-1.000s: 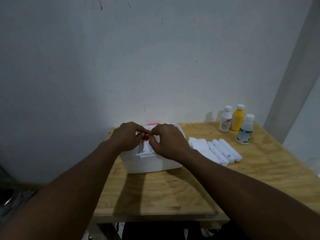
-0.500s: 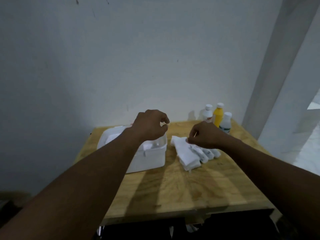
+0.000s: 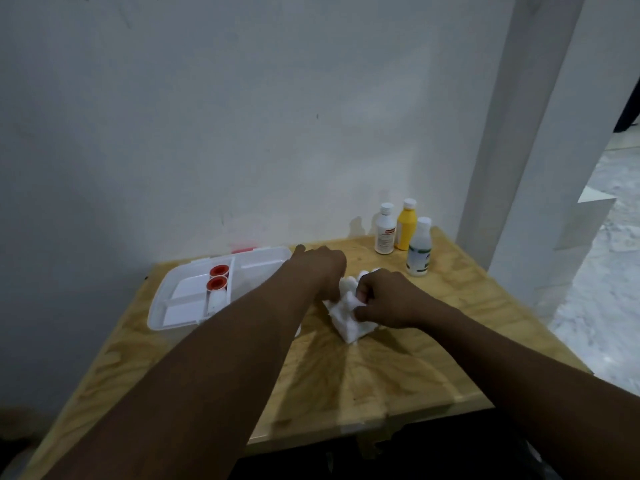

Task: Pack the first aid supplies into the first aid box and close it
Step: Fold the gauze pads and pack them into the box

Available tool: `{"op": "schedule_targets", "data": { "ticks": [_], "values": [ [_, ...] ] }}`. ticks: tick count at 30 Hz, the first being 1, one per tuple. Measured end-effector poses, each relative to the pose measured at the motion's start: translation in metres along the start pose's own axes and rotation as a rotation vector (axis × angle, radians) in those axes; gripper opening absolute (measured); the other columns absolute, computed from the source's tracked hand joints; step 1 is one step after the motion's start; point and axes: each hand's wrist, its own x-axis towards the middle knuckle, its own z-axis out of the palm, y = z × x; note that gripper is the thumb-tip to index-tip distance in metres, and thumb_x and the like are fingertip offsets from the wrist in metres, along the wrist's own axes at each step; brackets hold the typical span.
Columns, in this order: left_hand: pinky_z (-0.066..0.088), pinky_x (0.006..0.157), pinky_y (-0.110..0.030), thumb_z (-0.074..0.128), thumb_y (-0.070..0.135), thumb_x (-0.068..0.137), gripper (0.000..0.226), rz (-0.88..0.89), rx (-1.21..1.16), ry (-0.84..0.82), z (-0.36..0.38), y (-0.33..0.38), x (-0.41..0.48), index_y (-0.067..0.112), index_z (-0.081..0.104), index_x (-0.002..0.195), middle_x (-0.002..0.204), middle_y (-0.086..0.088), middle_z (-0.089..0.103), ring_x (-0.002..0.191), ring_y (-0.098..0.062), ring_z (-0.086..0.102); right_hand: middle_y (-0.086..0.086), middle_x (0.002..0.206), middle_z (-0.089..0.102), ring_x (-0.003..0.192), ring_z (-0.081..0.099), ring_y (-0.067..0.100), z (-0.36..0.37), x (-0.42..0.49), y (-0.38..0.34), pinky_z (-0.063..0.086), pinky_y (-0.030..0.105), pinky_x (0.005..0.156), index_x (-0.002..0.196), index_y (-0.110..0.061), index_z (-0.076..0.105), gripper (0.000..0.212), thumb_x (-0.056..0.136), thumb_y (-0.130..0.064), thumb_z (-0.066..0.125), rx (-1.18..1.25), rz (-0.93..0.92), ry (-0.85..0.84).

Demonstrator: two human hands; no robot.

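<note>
The white first aid box (image 3: 162, 306) stands open on the left of the wooden table (image 3: 381, 375). Two red-capped rolls (image 3: 218, 277) sit upright in its divided tray. Just right of the box lie white bandage rolls and a folded white gauze pack (image 3: 349, 322). My left hand (image 3: 320, 268) reaches over from the box side, fingers curled down onto the far end of the white bundle. On the bundle's right side my right hand (image 3: 384, 299) pinches it. Three bottles stand at the back right: a white one (image 3: 385, 235), a yellow one (image 3: 407, 225) and a clear one (image 3: 419, 247).
A grey wall runs right behind the table. A white pillar (image 3: 519, 168) rises just past the table's right corner, with pale floor beyond it. Bare wood stretches from the bundle to the table's near edge.
Both hands left the red-capped roll in the box. The right hand went to the white bandages first, then the left followed. The view swung right and down.
</note>
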Motion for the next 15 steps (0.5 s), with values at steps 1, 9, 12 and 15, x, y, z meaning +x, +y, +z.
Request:
{"op": "schedule_targets", "data": {
  "ticks": [1, 9, 12, 15],
  "values": [
    [0.033, 0.102, -0.044, 0.070, 0.034, 0.086, 0.040, -0.002, -0.002, 0.006, 0.001, -0.001, 0.000, 0.023, 0.061, 0.123, 0.123, -0.002, 0.062, 0.117, -0.023, 0.055, -0.003, 0.064, 0.054, 0.057, 0.046, 0.007, -0.002, 0.000, 0.000, 0.035, 0.022, 0.053, 0.064, -0.016, 0.055, 0.019, 0.074, -0.019, 0.071, 0.062, 0.020, 0.004],
    [0.036, 0.096, -0.042, 0.075, 0.041, 0.080, 0.039, -0.010, -0.091, 0.056, 0.000, -0.014, -0.002, 0.026, 0.060, 0.112, 0.119, 0.000, 0.063, 0.114, -0.023, 0.056, 0.010, 0.083, 0.065, 0.061, 0.056, 0.020, -0.019, -0.001, 0.007, 0.046, 0.030, 0.053, 0.101, -0.012, 0.058, 0.026, 0.077, -0.017, 0.067, 0.511, 0.228, 0.024],
    [0.038, 0.087, -0.036, 0.073, 0.034, 0.081, 0.032, -0.016, -0.167, 0.083, -0.002, -0.018, -0.002, 0.028, 0.058, 0.108, 0.121, 0.000, 0.062, 0.112, -0.022, 0.056, 0.020, 0.092, 0.065, 0.066, 0.060, 0.027, -0.024, -0.001, 0.008, 0.054, 0.038, 0.056, 0.108, -0.008, 0.060, 0.027, 0.081, -0.015, 0.064, 0.613, 0.276, -0.008],
    [0.037, 0.083, -0.034, 0.069, 0.029, 0.084, 0.035, -0.026, -0.234, 0.114, -0.006, -0.020, -0.003, 0.027, 0.059, 0.117, 0.124, 0.001, 0.060, 0.110, -0.021, 0.056, 0.023, 0.096, 0.062, 0.074, 0.064, 0.029, -0.027, -0.002, 0.005, 0.063, 0.043, 0.068, 0.106, 0.006, 0.062, 0.024, 0.086, -0.006, 0.060, 0.733, 0.311, -0.019]
  ]
}}
